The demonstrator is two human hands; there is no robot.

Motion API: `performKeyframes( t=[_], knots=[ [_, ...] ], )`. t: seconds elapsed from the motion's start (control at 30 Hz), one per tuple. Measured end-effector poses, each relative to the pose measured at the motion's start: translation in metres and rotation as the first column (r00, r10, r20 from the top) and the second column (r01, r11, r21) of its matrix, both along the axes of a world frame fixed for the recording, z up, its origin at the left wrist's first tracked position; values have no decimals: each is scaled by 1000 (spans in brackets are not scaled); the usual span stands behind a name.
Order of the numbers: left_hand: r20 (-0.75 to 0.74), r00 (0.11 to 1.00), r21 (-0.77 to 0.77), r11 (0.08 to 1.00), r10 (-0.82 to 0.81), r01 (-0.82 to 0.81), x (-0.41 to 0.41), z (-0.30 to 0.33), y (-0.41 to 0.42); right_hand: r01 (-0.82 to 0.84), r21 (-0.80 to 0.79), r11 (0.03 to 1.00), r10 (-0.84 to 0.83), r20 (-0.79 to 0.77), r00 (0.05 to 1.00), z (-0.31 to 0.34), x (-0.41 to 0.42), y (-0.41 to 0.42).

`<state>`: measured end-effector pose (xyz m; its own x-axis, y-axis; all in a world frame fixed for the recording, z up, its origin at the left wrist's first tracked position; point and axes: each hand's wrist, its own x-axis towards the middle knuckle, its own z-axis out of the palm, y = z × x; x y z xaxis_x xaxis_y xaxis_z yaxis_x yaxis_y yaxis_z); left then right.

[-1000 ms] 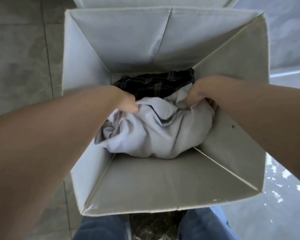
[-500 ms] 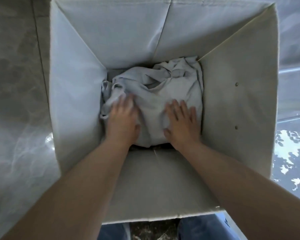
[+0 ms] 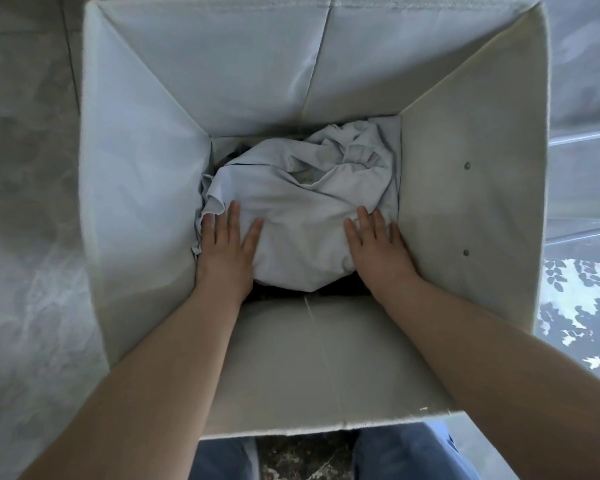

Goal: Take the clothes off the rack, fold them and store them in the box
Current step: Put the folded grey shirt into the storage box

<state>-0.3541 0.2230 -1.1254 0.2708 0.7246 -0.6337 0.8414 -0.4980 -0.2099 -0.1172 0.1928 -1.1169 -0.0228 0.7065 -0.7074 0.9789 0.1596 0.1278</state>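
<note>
Hands reached deep into the fabric box point(image 3: 465, 209), both arms coming down over its near wall. At the bottom lay a pale grey garment point(image 3: 302, 216), bunched and creased rather than flat, filling most of the floor of the box. The left hand point(image 3: 227, 251) rested flat on the garment's left edge, fingers straight and slightly spread, close to the left wall. The right hand point(image 3: 378, 251) lay flat on the garment's right side, fingers likewise straight, just beside the right wall. Neither hand gripped the cloth. A sliver of darker fabric point(image 3: 234, 152) showed at the garment's far left corner. Blue jeans point(image 3: 406, 455) showed below the box.
</note>
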Motion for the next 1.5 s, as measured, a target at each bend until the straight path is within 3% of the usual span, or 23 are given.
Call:
performKeyframes(
  t=[0.17,0.3,0.33,0.4,0.47,0.5,0.6,0.73,0.87,1.0,1.07,1.2,1.33,1.5],
  knots=[
    [142,980,-182,977,137,-110,1,23,-1,70,-409,910,-20,125,992,36,-1,31],
    [-56,989,-420,895,138,-149,3,27,-16,29,-615,788,53,115,992,51,0,34],
    [-66,986,-447,878,156,-169,10,29,-10,55,-566,823,5,103,995,53,-2,38],
    [58,978,-324,930,200,-171,28,32,9,140,-207,968,-141,10,990,53,-7,52],
    [222,964,-75,989,143,-129,38,30,25,221,143,965,-215,-57,975,47,-12,62],
    [253,955,-35,988,152,-148,37,23,28,275,203,940,-266,-71,961,38,-11,66],
    [175,935,-88,950,309,-298,14,-2,14,418,232,878,-407,-96,908,20,-1,82],
    [233,911,-2,937,341,-350,-5,-34,-17,249,245,937,-206,-188,960,-7,11,108],
    [258,898,20,928,355,-373,-10,-52,-23,279,76,957,-254,-238,937,-35,12,112],
    [250,901,0,931,354,-366,-10,-50,-20,276,378,884,-198,-232,952,-21,-4,76],
    [245,923,57,946,297,-320,-9,-41,-16,229,427,875,-137,-235,962,-10,-12,44],
    [316,946,86,991,71,-103,-7,-23,-22,224,215,951,-190,-167,967,-9,-22,-9],
    [265,933,-68,970,245,-235,-17,-30,-29,262,162,951,-237,-156,959,-26,-12,-17],
    [112,979,-83,983,170,-161,-15,-41,-21,287,100,953,-266,-180,947,-46,-5,-20]
  ],
)
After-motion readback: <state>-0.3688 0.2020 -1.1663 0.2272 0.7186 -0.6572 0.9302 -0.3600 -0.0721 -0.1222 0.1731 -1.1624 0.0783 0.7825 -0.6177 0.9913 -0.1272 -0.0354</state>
